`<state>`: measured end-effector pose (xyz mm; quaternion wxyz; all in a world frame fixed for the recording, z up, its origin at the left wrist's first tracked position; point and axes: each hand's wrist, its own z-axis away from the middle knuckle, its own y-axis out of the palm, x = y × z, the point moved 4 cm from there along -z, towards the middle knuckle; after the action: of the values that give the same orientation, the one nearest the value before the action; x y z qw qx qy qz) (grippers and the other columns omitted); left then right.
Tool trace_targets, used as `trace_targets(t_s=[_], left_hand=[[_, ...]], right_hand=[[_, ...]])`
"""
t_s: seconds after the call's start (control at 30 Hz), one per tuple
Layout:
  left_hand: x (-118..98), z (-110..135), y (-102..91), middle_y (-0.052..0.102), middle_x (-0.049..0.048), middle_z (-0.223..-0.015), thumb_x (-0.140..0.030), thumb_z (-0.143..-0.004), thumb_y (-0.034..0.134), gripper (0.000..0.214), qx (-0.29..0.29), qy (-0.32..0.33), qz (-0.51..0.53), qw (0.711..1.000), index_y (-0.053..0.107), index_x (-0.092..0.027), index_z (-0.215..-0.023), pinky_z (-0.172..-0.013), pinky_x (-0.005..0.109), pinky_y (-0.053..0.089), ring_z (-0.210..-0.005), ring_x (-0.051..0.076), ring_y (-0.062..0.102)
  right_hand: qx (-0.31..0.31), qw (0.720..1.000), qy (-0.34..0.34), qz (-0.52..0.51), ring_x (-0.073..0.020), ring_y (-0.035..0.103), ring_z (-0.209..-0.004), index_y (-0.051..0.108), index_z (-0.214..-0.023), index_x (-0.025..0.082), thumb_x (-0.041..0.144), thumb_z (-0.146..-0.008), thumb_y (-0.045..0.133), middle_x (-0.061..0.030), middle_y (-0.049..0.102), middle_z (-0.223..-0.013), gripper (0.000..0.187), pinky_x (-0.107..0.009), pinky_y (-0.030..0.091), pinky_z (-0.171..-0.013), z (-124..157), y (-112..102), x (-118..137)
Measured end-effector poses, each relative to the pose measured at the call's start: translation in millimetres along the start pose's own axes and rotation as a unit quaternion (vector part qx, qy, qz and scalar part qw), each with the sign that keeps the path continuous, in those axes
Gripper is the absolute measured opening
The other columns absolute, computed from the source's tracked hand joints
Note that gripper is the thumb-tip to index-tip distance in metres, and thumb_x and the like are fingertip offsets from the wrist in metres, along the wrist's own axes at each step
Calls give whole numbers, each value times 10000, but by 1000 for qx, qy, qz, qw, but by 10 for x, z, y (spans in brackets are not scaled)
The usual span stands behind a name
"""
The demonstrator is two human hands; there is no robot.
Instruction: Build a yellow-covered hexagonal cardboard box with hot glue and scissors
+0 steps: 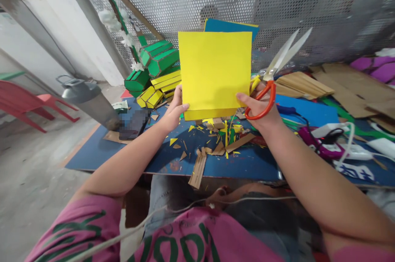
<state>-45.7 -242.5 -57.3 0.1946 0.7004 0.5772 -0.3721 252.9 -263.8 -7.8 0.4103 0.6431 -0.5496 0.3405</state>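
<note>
A square yellow paper sheet (215,73) is held upright in front of me, above a blue board (101,151) on the floor. My left hand (173,110) pinches its lower left edge. My right hand (258,107) grips the lower right edge with the thumb on the paper. That same hand carries orange-handled scissors (270,77), fingers through the loops, blades apart and pointing up to the right. A blue sheet (230,26) stands just behind the yellow one.
Paper and cardboard scraps (212,138) litter the board below the sheet. Green and yellow cardboard boxes (156,70) stack at the left, cardboard sheets (336,83) at the right. A glue gun with cable (321,140), a metal can (88,99) and red chairs (24,103) are nearby.
</note>
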Motion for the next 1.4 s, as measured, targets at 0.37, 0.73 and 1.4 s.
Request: trace_targets(t_s=[0.37, 0.73, 1.4], left_hand=[[-140, 22, 62, 500, 96, -1700, -673, -997, 650, 735, 1, 4, -30, 1000, 433, -354, -1622, -1386, 618, 394, -1652, 397, 449], [-159, 47, 110, 470, 83, -1728, -721, -1023, 620, 757, -13, 19, -53, 998, 396, -389, -1666, -1409, 593, 363, -1675, 383, 419], [-292, 48, 90, 445, 115, -1757, -725, -1009, 703, 808, -3, 43, -105, 994, 432, -362, -1677, -1435, 665, 305, -1677, 440, 400]], right_hand=[[15, 999, -11, 33, -405, 786, -1319, 734, -1162, 351, 511, -737, 946, -53, 858, -1233, 501, -611, 698, -1105, 18, 2, 32], [3, 1000, -2, 5, -407, 789, -1332, 736, -1103, 358, 492, -681, 989, -24, 866, -1267, 509, -620, 661, -1208, 30, 2, 47], [22, 999, -18, 28, -391, 802, -1276, 677, -1072, 346, 509, -743, 966, -42, 838, -1236, 467, -629, 646, -1202, 60, 9, 118]])
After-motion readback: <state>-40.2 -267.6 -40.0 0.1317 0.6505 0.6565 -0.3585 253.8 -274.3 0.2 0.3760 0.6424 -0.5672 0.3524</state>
